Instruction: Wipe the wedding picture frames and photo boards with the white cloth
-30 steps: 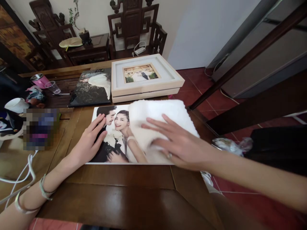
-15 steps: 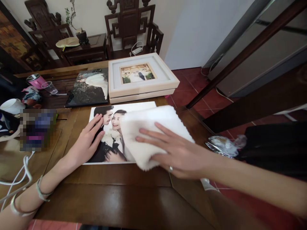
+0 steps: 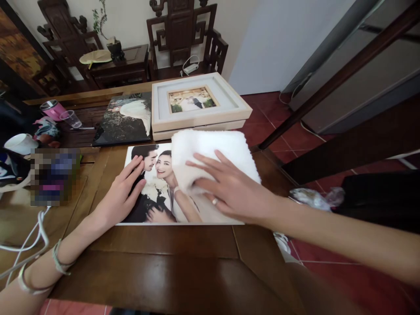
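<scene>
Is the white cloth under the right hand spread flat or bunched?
Spread flat: the white cloth lies flat on the photo print, right hand pressing it.

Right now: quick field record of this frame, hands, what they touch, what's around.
left hand: flat on the left part of the large photo print, fingers spread
right hand: pressing a white cloth onto the print's right part
surface: wooden table
behind print: framed photo box, dark photo panel to its left
far left: pink cup, clear plastic cup
near left: white cable
</scene>
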The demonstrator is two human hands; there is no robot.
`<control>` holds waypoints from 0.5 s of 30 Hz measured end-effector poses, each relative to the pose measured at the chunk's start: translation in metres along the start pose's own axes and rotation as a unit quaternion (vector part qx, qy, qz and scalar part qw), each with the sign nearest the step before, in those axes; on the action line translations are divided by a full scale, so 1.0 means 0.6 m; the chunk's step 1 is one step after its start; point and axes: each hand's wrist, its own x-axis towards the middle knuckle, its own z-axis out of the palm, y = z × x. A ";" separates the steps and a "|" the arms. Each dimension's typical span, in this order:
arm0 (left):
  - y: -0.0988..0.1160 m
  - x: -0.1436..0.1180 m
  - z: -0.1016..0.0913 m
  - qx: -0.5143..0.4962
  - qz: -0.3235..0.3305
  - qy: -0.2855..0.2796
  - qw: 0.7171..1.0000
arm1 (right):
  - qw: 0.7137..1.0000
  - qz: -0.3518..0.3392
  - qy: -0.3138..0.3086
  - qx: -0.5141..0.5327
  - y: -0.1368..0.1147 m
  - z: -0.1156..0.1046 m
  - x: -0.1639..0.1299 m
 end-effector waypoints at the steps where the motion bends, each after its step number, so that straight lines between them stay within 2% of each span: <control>1: 0.000 0.000 0.000 0.001 0.001 0.000 1.000 | 1.000 -0.002 0.005 0.011 -0.017 0.002 -0.012; 5: 0.000 0.000 0.002 0.003 -0.001 0.004 1.000 | 0.998 -0.024 0.022 0.053 -0.081 0.002 -0.054; 8: 0.000 0.000 0.003 0.003 -0.004 0.005 1.000 | 0.997 -0.044 0.016 0.061 -0.112 -0.007 -0.070; 11: 0.001 0.000 0.003 0.003 -0.007 0.004 1.000 | 0.996 -0.056 -0.002 0.073 -0.112 -0.017 -0.067; 15: 0.001 -0.001 0.002 0.005 -0.006 0.002 1.000 | 0.993 -0.045 -0.065 0.092 -0.071 -0.025 -0.035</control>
